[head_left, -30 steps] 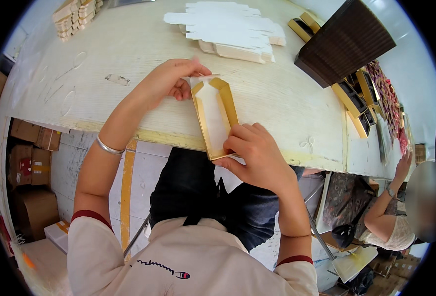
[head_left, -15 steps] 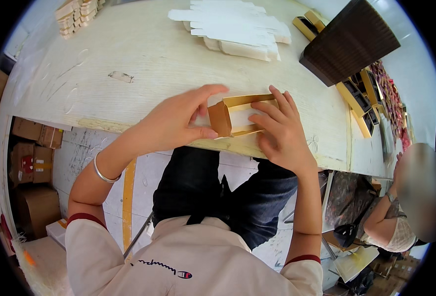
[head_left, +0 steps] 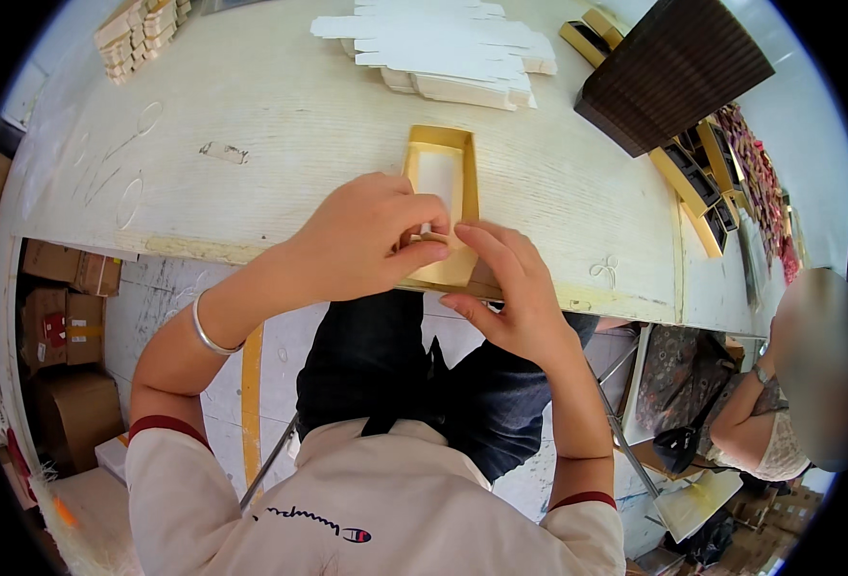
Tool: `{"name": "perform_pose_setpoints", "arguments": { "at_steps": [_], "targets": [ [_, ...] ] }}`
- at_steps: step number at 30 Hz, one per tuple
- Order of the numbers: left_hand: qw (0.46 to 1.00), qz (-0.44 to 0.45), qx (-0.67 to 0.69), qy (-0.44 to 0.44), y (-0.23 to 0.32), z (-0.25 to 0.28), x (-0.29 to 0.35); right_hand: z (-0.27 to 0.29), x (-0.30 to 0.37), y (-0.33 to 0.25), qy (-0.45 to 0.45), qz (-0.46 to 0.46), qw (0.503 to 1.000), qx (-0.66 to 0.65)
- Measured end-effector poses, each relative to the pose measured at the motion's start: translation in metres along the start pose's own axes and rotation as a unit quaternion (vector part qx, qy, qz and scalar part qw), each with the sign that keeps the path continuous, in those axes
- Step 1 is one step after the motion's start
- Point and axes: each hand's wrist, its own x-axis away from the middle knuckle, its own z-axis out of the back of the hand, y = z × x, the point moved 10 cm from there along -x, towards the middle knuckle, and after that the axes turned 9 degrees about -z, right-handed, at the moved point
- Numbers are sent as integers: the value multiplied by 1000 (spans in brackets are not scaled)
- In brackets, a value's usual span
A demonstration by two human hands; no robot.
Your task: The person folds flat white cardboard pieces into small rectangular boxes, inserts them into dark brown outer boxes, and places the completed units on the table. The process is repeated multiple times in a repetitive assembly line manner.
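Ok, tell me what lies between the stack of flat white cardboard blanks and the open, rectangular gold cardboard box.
Only the pale wood-grained tabletop lies between the white stack and the gold box, as the head view shows.

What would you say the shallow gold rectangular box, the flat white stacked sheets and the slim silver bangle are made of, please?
The shallow gold rectangular box looks like satin paperboard, given its thin walls. The flat white stacked sheets seem to be matt card, judging by their thin tabbed edges. The slim silver bangle is probably polished metal, given its bright shine, though plating is possible.
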Motion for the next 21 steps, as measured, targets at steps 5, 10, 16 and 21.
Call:
{"name": "perform_pose_setpoints", "arguments": {
  "at_steps": [5, 10, 16, 21],
  "targets": [
    [989, 102, 73, -74, -11, -7, -9, -7, 2, 3, -19, 8, 999, 30],
    [983, 64, 163, -54, -10, -4, 6, 0, -2, -4, 4, -24, 999, -48],
    [994, -40, 84, 53, 10, 5, 18, -12, -1, 6, -15, -27, 998, -59],
    [966, -39, -212, 142, 32, 23, 31, -6, -1, 4, -4, -47, 998, -43]
  ]
}}
